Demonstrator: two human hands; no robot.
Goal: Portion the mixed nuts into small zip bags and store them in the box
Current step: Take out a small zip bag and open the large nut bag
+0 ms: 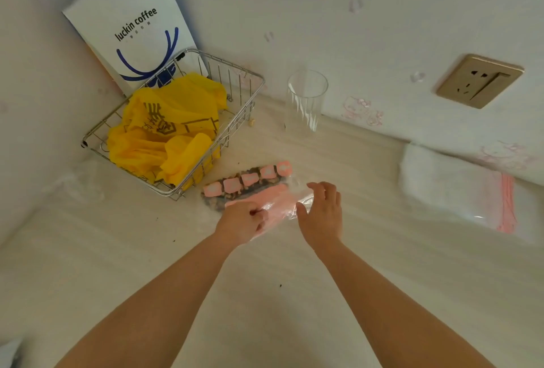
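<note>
My left hand [242, 220] pinched the zip bag [276, 201], its length toward two o'clock, right hand [322, 211] spread at its far end

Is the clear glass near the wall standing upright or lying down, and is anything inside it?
Upright and empty. The clear glass stands on its base on the table, its round rim facing up, and the wall shows through it.

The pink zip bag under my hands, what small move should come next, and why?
Probably lift the pink zip bag clear with both hands and find its opening. The left hand already pinches its near edge, while the right hand rests open on the other end. It looks flat and empty, lying against the row of filled bags, with no nuts in it that I can see.
</note>
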